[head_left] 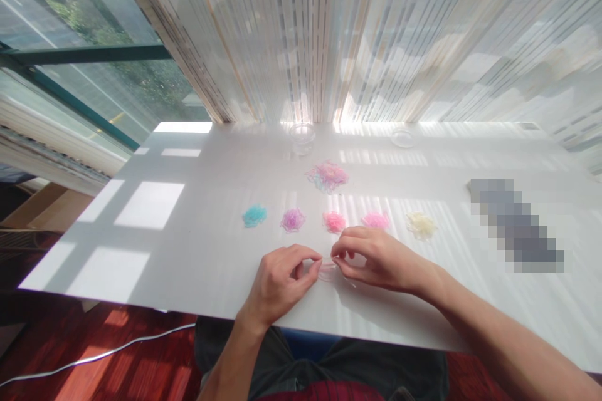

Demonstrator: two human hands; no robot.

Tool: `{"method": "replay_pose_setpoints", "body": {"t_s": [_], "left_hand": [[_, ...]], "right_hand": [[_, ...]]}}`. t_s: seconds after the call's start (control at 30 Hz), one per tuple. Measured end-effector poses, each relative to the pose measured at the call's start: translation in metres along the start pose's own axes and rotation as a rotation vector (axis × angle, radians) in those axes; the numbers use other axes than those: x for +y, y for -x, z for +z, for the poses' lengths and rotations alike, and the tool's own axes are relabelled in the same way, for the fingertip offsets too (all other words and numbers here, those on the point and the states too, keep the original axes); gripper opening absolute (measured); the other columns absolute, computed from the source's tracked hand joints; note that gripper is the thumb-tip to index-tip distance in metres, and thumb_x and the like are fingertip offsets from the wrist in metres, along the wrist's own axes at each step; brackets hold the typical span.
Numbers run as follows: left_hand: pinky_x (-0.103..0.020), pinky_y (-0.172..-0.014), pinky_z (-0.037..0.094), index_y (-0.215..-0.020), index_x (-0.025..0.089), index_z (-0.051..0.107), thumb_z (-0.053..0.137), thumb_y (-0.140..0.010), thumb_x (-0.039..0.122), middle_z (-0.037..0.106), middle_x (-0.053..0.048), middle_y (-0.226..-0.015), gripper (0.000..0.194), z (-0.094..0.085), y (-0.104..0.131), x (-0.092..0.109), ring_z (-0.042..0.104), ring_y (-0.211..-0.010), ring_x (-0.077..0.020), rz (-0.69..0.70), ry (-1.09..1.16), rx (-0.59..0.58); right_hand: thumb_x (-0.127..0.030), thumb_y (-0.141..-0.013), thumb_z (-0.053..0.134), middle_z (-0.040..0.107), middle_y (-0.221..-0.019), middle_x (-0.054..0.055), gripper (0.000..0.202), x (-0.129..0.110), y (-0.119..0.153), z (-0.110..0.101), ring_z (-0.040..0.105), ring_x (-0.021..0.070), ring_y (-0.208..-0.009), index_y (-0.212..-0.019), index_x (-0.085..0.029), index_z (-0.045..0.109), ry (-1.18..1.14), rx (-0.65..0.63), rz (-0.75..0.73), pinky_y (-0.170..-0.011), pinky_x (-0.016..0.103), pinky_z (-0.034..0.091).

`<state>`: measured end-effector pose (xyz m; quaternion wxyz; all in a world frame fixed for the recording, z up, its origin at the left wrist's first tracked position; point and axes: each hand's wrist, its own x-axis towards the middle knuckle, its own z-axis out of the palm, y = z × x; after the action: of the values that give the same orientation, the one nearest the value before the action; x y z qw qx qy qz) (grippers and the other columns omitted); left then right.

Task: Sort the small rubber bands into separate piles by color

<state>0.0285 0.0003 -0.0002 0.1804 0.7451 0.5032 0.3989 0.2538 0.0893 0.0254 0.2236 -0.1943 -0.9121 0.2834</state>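
Note:
My left hand (pixel 282 279) is closed in a pinch, thumb against forefinger, near the front edge of the white table. Facing it, my right hand (pixel 367 257) pinches the same way, and thin pale pink rubber bands (pixel 327 269) show between and just below the fingertips. Beyond the hands, small heaps of such bands lie in a row: turquoise (pixel 254 215), purple (pixel 293 220), coral pink (pixel 335 221), light pink (pixel 375 219) and pale yellow (pixel 421 224). A larger mixed heap (pixel 328 175) of pink, purple and blue bands sits behind the row.
At the back of the white table (pixel 197 250) stand a clear round container (pixel 301 133) and a clear shallow dish (pixel 402 138). A blurred-out dark object (pixel 515 225) lies at the right. Striped curtains (pixel 320 37) hang behind; a white cable (pixel 103 354) crosses the floor.

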Motion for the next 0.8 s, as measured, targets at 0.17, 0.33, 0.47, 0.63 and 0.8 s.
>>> {"method": "replay_pose_setpoints", "body": {"t_s": [0.17,0.33,0.47,0.63,0.8], "left_hand": [[-0.024,-0.064,0.048,-0.095,0.021,0.069,0.064,-0.096,0.017,0.073,0.002,-0.08,0.006,0.0,-0.002,0.0,0.055,-0.057,-0.0099,-0.004,-0.001,-0.003],[-0.023,-0.062,0.049,-0.094,0.021,0.068,0.063,-0.097,0.017,0.073,0.001,-0.082,0.007,0.0,-0.002,0.0,0.057,-0.058,-0.0101,-0.016,0.013,0.009],[-0.023,-0.062,0.05,-0.096,0.021,0.068,0.063,-0.098,0.018,0.074,0.0,-0.086,0.006,0.0,0.0,-0.001,0.056,-0.058,-0.0098,-0.017,0.026,0.018],[-0.023,-0.062,0.051,-0.097,0.021,0.067,0.063,-0.098,0.017,0.075,0.0,-0.089,0.006,-0.001,0.001,-0.003,0.06,-0.061,-0.0103,-0.002,0.032,0.006],[-0.023,-0.06,0.052,-0.097,0.021,0.068,0.062,-0.098,0.017,0.075,0.0,-0.088,0.007,-0.002,0.001,-0.002,0.061,-0.06,-0.0099,0.003,0.02,-0.007]], "right_hand": [[-0.018,-0.096,0.058,0.066,-0.078,0.003,0.01,0.0,-0.001,-0.002,0.058,0.0143,-0.068,-0.091,-0.018,0.067,0.024,0.029,-0.01,-0.064,0.027,0.045],[-0.017,-0.095,0.057,0.065,-0.075,0.002,0.011,0.001,-0.002,-0.012,0.06,0.014,-0.067,-0.09,-0.019,0.067,0.078,0.107,-0.016,-0.063,0.027,0.047],[-0.022,-0.097,0.059,0.067,-0.077,0.002,0.011,0.005,0.004,-0.044,0.061,0.0137,-0.065,-0.093,-0.02,0.07,0.172,0.284,0.069,-0.061,0.027,0.049],[-0.045,-0.093,0.064,0.071,-0.078,0.003,0.025,0.024,0.033,-0.105,0.064,0.0166,-0.065,-0.083,-0.023,0.072,0.252,0.347,0.442,-0.061,0.03,0.051],[-0.056,-0.088,0.064,0.076,-0.085,0.004,0.033,0.045,0.068,-0.135,0.07,0.0222,-0.076,-0.084,-0.026,0.077,0.27,0.14,0.803,-0.067,0.034,0.053]]}}
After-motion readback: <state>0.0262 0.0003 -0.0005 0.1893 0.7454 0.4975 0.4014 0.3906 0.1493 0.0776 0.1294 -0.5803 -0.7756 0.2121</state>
